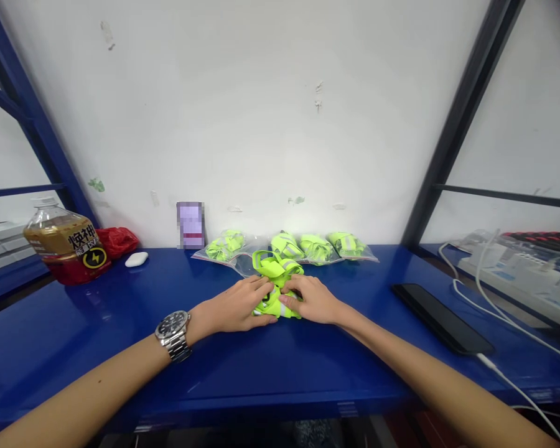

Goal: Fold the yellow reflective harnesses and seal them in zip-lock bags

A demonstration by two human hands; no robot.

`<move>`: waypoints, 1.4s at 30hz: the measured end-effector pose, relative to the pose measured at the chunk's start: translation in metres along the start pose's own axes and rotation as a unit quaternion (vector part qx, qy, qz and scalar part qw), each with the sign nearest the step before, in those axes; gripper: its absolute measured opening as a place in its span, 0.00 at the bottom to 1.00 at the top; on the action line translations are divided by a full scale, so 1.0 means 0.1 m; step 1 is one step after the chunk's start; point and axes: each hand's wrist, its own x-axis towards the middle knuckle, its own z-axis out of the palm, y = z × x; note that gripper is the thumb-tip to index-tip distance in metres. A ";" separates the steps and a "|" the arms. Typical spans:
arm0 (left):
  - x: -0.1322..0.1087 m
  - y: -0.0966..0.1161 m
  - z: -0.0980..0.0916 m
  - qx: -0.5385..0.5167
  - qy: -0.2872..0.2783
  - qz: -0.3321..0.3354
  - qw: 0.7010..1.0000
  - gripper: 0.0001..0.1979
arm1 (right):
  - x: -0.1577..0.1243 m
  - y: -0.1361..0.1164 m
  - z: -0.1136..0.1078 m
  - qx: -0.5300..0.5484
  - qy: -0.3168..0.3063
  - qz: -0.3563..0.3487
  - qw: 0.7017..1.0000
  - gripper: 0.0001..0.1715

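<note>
1. Our left hand (236,305) and right hand (310,298) meet over a bunched fluorescent-yellow reflective vest (273,264), both grips narrow and closed on it from either side.
2. The vest lies between our hands, mid-width on the blue bench (74,323), with a looped strap rising past our fingertips (261,283) towards the far edge.
3. A steel wristwatch (173,335) circles our left wrist.
4. Four bagged vests (284,247) line the far edge, behind our hands.
5. A drink bottle (68,246) stands at the far left corner; a black phone (441,317) lies towards the right edge.
</note>
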 end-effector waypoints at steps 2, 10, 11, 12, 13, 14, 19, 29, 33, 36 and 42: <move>0.02 -0.04 0.03 -0.009 0.001 -0.013 1.000 0.25 | -0.04 -0.01 -0.01 -0.010 -0.002 -0.022 1.000 0.21; 0.06 -0.09 0.04 -0.028 -0.026 -0.049 0.998 0.25 | -0.16 -0.07 0.13 -0.179 0.056 -0.117 0.975 0.29; 0.08 -0.09 0.02 -0.034 -0.028 -0.054 0.998 0.25 | -0.14 -0.06 0.14 -0.197 0.053 -0.124 0.971 0.26; 0.10 -0.09 0.00 -0.039 -0.029 -0.059 0.997 0.25 | -0.11 -0.04 0.15 -0.210 0.047 -0.129 0.968 0.22; 0.11 -0.09 -0.01 -0.046 -0.028 -0.062 0.997 0.25 | -0.09 -0.03 0.15 -0.216 0.041 -0.134 0.966 0.19; 0.12 -0.09 -0.03 -0.054 -0.027 -0.065 0.996 0.25 | -0.07 -0.01 0.15 -0.213 0.038 -0.136 0.967 0.16; 0.03 0.00 -0.07 -0.115 -0.016 -0.059 0.991 0.27 | -0.09 0.02 0.14 -0.123 0.051 -0.105 0.986 0.08; 0.00 0.07 -0.05 -0.158 0.049 -0.071 0.984 0.19 | -0.11 -0.07 -0.07 0.099 0.002 -0.081 0.992 0.15; 0.07 0.01 -0.03 -0.163 0.047 -0.113 0.979 0.21 | -0.04 -0.02 -0.10 0.217 -0.070 -0.018 0.974 0.21; 0.10 -0.04 0.01 -0.151 0.027 -0.169 0.974 0.25 | 0.02 0.01 -0.06 0.220 -0.075 0.035 0.972 0.24; 0.23 -0.18 0.08 -0.121 0.018 -0.218 0.968 0.30 | 0.08 0.03 0.00 -0.002 0.049 0.076 0.996 0.25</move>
